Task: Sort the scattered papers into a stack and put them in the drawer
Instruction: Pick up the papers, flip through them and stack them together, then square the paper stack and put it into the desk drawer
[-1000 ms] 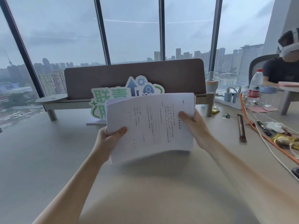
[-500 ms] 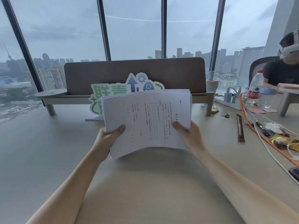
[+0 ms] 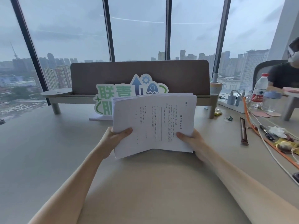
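1. A person stands at a pale desk by tall windows, arms stretched forward, holding a thick stack of papers up in front of them, above the desk near its middle.
2. The left hand grips the stack's lower left corner, thumb lying across the printed top sheet and fingers hidden behind. The right hand grips the lower right corner the same way.
3. The stack is not yet squared: along the top and left edges the sheets fan out unevenly, and the bottom edge bows upward between the two hands.
4. That bow suggests how it will handle: loose, floppy sheets, light singly but with some weight together, and probably slick enough to slide over one another.
5. A sound hold looks to be just this, both short sides pinched firmly. Tapping an edge on the desk should even the sheets; a one-handed grip at a corner risks the pile fanning or spilling.
6. No drawer is in view.
7. Behind the stack stand a green and blue cut-out sign and a brown desk divider. To the right lie a water bottle, cables and small clutter, and another person sits at the far right.
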